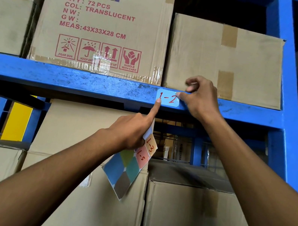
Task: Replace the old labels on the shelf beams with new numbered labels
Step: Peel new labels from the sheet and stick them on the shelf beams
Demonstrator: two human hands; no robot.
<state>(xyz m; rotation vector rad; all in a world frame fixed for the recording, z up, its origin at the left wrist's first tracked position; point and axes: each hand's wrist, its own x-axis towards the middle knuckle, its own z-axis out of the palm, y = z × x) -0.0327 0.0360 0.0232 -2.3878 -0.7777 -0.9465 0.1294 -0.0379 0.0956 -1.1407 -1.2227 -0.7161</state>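
1. I face a blue steel rack packed with cardboard boxes; the shelf beam (pixel 70 80) runs across at about the height of my raised hands, and a blue upright (pixel 285 96) stands to the right of it.
2. Above the beam, a printed carton (pixel 103 26) reading "72 PCS, TRANSLUCENT" sits flush against a plain carton (pixel 225 62); both front faces come right to the beam's top edge, so there is little room above it.
3. Below the beam is a dark gap, then more cartons (pixel 82 190) stacked up close to me; my forearms reach up in front of them.
4. The beam's face is scuffed, with long bare stretches left of the label and a shorter one between my right hand and the upright.
5. The light-blue label (pixel 168 98) marked "1-2" in red lies on the beam face, spanning almost from the top edge to the bottom edge.
6. My left hand (pixel 131 131) points its index finger up, its tip pressing the label's left edge at the "1". The other fingers are curled, clamping the label sheet (pixel 126 170) against the palm; it hangs down tilted, showing coloured stickers, two written "1-3" and "1-5".
7. My right hand (pixel 200 97) is bent at the wrist, thumb tip pressing the label's upper right corner, the other fingers curled loosely above the beam's top edge, against the plain carton.
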